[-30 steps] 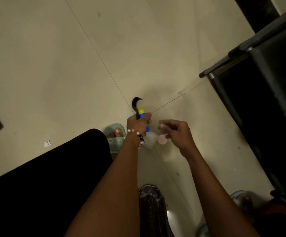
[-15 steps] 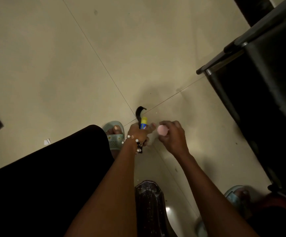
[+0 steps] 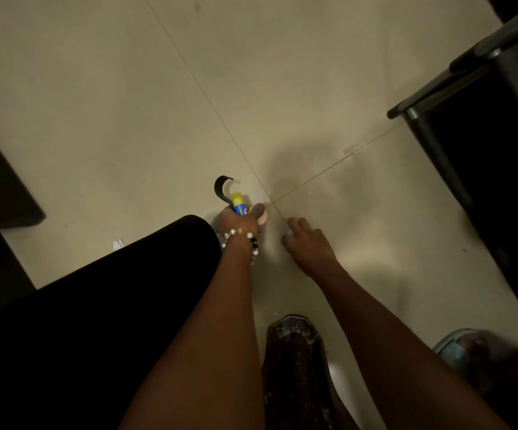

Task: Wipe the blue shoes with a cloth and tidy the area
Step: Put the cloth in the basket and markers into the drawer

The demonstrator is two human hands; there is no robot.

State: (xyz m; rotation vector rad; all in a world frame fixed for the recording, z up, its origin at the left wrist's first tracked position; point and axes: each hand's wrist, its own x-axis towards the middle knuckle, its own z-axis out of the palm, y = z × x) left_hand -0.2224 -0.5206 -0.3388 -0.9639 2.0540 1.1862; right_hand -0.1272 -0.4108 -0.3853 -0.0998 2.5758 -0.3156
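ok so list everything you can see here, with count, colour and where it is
tube: 1, blue and yellow, in the left hand
strap: 1, black, curved, sticking out above the left hand
pink thing: 1, at the left thumb, unclear what
paper scrap: 1, white, on the floor at left
floor: beige tiles
furniture: 1, black, at right
dark glossy object: 1, bottom centre
sandal: 1, pale blue, bottom right
bracelet: 1, beaded, left wrist
hands: left hand gripping the tube; right hand low over the floor, blurred
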